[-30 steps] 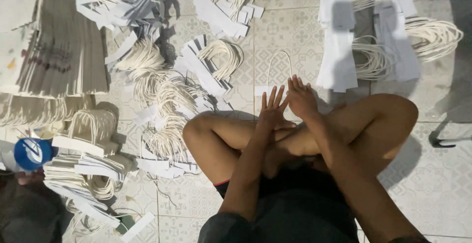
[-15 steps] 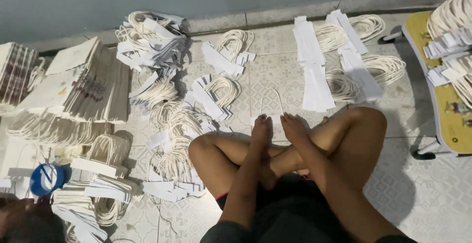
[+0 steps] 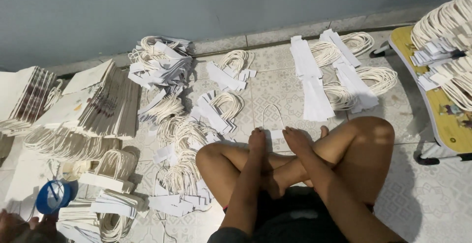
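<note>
I sit cross-legged on a tiled floor with both arms stretched forward over my shins. My left hand (image 3: 256,139) and my right hand (image 3: 297,140) rest side by side on the floor, fingers curled down. Between them lies a single white paper strip (image 3: 277,134) with a thin cord loop (image 3: 273,111) arching away from it. Each hand covers one end of that strip. The fingertips are hidden from above.
Heaps of white cord handles (image 3: 183,139) and paper strips (image 3: 310,83) cover the floor ahead. A stack of flat paper bags (image 3: 98,103) lies at the left, near a blue round object (image 3: 53,196) and another person's hand (image 3: 14,223). A low yellow-topped table (image 3: 442,112) stands at the right.
My hands, raised with fingers spread a second ago, have come down onto the strip with fingers curled. The view has tilted up, showing the wall and the table.
</note>
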